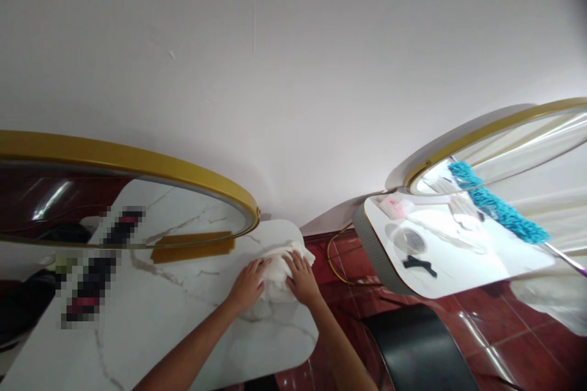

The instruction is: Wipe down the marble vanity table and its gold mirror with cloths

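Note:
A crumpled white cloth (279, 269) lies near the far right corner of a white marble table (151, 317). My left hand (247, 284) rests on the cloth's left side with its fingers curled over the fabric. On the cloth's right side sits my right hand (302, 281), fingers bent and pressing into it. Both hands grip the cloth between them.
A gold-framed oval mirror (128, 162) stands at the table's back. A second white table (458, 256) to the right has another gold mirror (495, 128), a teal duster (499, 208), a black clip (419, 264) and small items. A black chair (417, 348) sits on red floor tiles.

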A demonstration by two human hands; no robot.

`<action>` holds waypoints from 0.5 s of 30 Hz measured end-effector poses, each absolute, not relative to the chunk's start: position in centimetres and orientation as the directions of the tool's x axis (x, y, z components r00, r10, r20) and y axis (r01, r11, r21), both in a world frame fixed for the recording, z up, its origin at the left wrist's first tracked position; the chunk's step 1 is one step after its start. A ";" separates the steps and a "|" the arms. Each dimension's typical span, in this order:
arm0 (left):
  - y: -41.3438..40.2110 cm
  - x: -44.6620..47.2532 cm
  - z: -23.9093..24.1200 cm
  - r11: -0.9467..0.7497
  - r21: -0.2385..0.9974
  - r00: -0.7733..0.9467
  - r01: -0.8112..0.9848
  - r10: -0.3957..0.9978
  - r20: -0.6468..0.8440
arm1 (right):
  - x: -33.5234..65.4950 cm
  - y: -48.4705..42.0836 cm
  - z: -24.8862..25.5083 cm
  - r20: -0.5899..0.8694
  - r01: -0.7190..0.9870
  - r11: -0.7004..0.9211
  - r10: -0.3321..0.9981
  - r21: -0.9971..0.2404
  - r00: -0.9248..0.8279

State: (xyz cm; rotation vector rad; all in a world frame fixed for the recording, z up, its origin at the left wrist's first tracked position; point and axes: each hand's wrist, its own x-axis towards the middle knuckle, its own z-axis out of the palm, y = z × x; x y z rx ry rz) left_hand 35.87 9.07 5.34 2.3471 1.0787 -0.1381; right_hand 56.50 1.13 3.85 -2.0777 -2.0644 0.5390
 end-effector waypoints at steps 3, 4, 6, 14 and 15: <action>12.4 37.2 5.8 -0.528 0.405 0.653 0.747 0.698 -0.294 | 57.2 4.7 4.1 -0.123 0.935 -0.029 0.992 -0.354 -0.016; 13.3 37.5 5.9 -0.525 0.397 0.645 0.753 0.706 -0.292 | 57.4 5.7 4.1 -0.115 0.935 -0.028 0.993 -0.352 -0.013; 14.7 38.0 5.9 -0.517 0.384 0.631 0.765 0.720 -0.290 | 57.7 7.3 4.2 -0.096 0.935 -0.028 0.995 -0.354 -0.006; 15.9 38.8 5.7 -0.489 0.353 0.593 0.797 0.746 -0.305 | 57.9 8.6 4.1 -0.093 0.934 -0.050 0.996 -0.354 0.018; 15.6 38.8 5.7 -0.488 0.349 0.590 0.800 0.746 -0.310 | 57.8 8.2 4.1 -0.093 0.934 -0.052 0.995 -0.355 0.021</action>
